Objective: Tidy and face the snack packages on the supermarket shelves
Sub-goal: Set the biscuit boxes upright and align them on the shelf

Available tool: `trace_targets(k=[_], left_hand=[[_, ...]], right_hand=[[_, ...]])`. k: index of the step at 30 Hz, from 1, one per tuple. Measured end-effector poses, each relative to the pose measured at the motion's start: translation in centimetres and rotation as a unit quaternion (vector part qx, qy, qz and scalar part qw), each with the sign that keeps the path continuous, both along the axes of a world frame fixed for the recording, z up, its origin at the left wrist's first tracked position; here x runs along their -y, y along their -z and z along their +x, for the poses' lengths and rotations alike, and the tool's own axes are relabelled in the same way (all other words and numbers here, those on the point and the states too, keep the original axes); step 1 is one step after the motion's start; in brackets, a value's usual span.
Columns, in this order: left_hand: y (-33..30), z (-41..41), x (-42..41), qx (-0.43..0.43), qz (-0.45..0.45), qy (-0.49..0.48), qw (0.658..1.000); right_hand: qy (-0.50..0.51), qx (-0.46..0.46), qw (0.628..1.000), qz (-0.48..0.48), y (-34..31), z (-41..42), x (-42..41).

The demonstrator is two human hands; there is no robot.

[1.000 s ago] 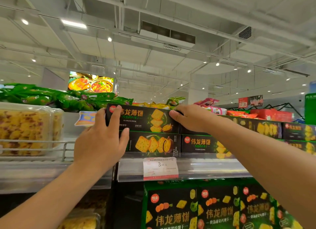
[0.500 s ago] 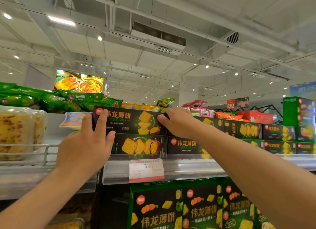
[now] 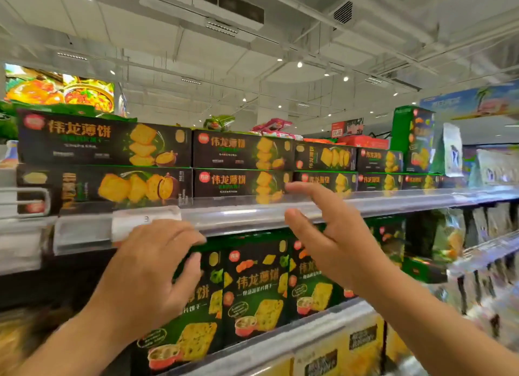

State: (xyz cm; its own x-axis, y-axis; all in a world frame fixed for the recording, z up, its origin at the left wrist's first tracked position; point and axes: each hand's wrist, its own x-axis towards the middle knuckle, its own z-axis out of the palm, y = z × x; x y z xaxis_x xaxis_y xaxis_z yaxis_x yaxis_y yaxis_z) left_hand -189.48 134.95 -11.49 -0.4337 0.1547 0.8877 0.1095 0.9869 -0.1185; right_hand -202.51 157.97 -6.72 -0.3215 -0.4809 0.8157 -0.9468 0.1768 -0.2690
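Both hands off top box (image 3: 104,140), lowered before shelf edge (image 3: 252,215).

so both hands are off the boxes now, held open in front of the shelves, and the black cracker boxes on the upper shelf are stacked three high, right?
Not quite: the head view shows the black cracker boxes on the upper shelf stacked two high, not three. The rest holds: the left hand and right hand are open in front of the shelves, holding nothing.
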Motion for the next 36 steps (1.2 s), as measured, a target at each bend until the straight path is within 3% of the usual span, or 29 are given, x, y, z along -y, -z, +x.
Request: trace_targets(k=[5, 12, 19, 27, 36], left_hand=[[5.4, -6.5, -9.7, 0.197, 0.175, 0.105, 0.959], [12.2, -13.8, -22.4, 0.271, 0.239, 0.200, 0.911], [17.6, -17.8, -28.5, 0.361, 0.237, 0.183, 0.883], [19.6, -23.2, -26.6, 0.380, 0.289, 0.081, 0.875], [18.8, -38.6, -29.6, 0.331, 0.335, 0.115, 0.874]], right_hand=[[0.011, 0.119, 0.991, -0.053, 10.2, -0.6, -12.0], [0.055, 0.245, 0.962, -0.106, 20.3, -2.4, -25.2], [0.096, 0.306, 0.943, -0.086, 22.2, -8.3, -33.9], [0.074, 0.323, 0.939, -0.087, 21.2, -20.1, -35.7], [0.117, 0.296, 0.948, 0.025, 23.6, -33.9, -36.0]])
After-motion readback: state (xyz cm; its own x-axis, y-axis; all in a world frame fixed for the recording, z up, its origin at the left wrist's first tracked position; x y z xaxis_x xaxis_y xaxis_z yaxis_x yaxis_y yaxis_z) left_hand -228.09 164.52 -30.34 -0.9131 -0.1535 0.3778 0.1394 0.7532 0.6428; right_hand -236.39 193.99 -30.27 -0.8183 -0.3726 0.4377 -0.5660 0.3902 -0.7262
